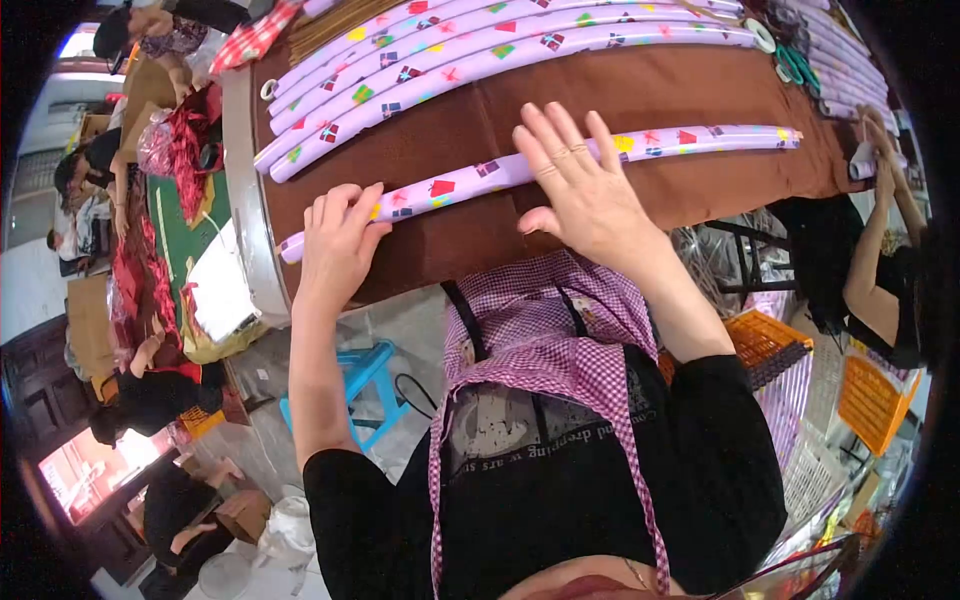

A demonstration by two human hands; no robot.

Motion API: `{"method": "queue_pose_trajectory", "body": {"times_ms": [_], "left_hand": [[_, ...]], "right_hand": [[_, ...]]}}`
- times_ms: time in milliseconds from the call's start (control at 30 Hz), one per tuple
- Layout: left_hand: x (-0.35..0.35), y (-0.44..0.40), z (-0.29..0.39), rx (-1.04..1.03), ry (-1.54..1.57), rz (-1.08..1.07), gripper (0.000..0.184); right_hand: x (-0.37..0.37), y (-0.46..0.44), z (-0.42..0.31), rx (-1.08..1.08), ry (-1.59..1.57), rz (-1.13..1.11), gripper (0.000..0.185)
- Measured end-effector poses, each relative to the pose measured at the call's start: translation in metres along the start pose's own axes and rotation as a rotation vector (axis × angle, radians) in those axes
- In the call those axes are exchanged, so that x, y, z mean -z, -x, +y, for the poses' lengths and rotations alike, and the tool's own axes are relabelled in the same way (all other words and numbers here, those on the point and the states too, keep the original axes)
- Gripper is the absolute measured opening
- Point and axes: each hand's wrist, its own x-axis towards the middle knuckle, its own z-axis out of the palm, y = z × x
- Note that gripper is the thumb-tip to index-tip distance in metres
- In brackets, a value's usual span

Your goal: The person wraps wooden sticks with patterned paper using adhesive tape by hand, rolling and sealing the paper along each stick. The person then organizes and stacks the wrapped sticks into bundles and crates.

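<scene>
A narrow roll of lilac wrapping paper point(445, 197) printed with colourful gift boxes lies across the brown cloth point(430, 130) of the table. Near the roll's left end, my left hand point(338, 240) has its fingers curled over the paper, thumb on the near side. My right hand point(590, 200) lies over the middle of the same roll, flat and open with its fingers stretched out, hiding part of it. Farther back, several similar finished-looking rolls point(420, 75) rest side by side.
A tape roll point(759, 36) and green-handled scissors point(797, 70) lie at the back right. A blue stool point(365, 390) stands below the table. Another person's arms point(880, 200) are at the right end, near more rolls point(845, 75). Several people work at the left.
</scene>
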Motion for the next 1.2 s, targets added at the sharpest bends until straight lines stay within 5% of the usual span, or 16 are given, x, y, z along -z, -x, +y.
{"method": "queue_pose_trajectory", "body": {"times_ms": [700, 1200], "left_hand": [[0.0, -0.002, 0.002, -0.042, 0.011, 0.015, 0.047], [-0.003, 0.002, 0.0, -0.037, -0.074, -0.032, 0.044]], "right_hand": [[-0.041, -0.024, -0.054, 0.277, -0.111, 0.039, 0.089], [-0.006, 0.018, -0.011, 0.151, -0.181, 0.12, 0.09]]}}
